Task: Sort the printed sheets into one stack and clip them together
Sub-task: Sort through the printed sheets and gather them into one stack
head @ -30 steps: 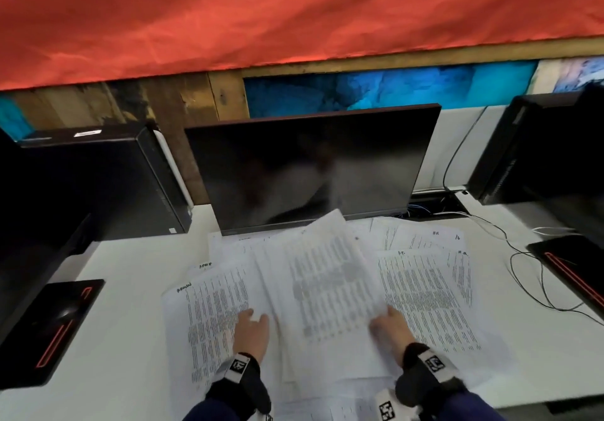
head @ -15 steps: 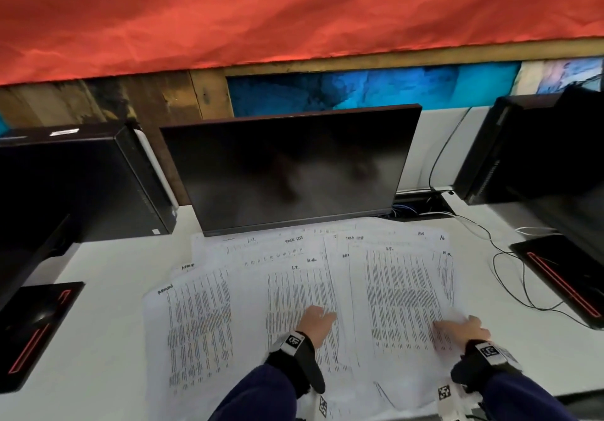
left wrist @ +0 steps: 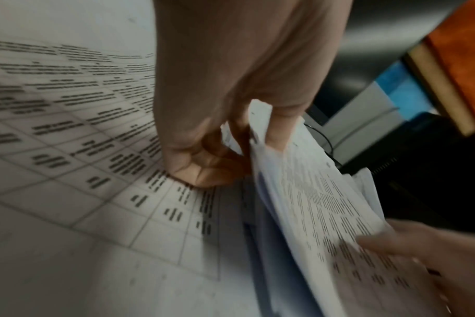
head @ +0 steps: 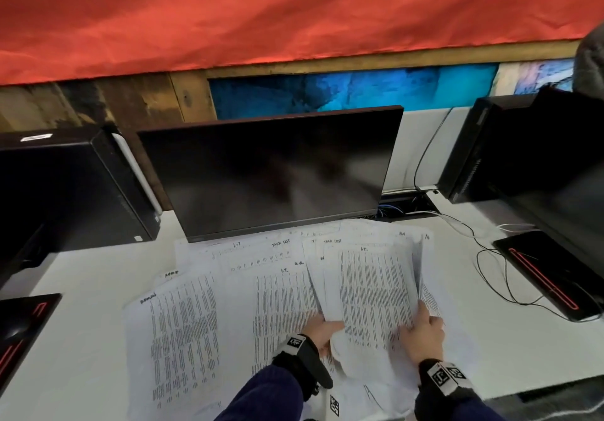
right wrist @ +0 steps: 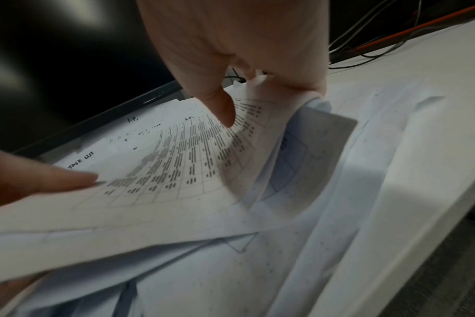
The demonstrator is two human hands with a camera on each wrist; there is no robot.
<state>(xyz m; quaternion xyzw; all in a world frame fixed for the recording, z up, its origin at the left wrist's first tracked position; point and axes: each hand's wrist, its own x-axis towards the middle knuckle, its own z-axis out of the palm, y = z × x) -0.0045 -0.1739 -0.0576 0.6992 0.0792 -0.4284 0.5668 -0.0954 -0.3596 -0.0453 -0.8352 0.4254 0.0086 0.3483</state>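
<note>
Several printed sheets lie overlapping on the white desk [head: 85,290] before the monitor. One sheet [head: 183,332] lies flat at the left and another [head: 281,299] in the middle. At the right, a bundle of sheets [head: 372,290] is lifted at both sides and bowed. My left hand [head: 322,327] grips its lower left edge; in the left wrist view the fingers [left wrist: 279,130] curl round the paper edge [left wrist: 312,203]. My right hand [head: 425,330] grips the lower right edge, with the thumb [right wrist: 225,111] on the printed face [right wrist: 176,163] and the fingers underneath.
A dark monitor [head: 271,172] stands right behind the sheets. Black computer towers stand at the left [head: 65,188] and right [head: 510,146]. Loose cables [head: 490,257] and a black pad with a red stripe [head: 542,273] lie to the right; another pad [head: 23,329] lies at the left.
Both hands lay flat on the sheets before. My left hand has moved right to the right-hand bundle, and both hands now grip it and raise its edges.
</note>
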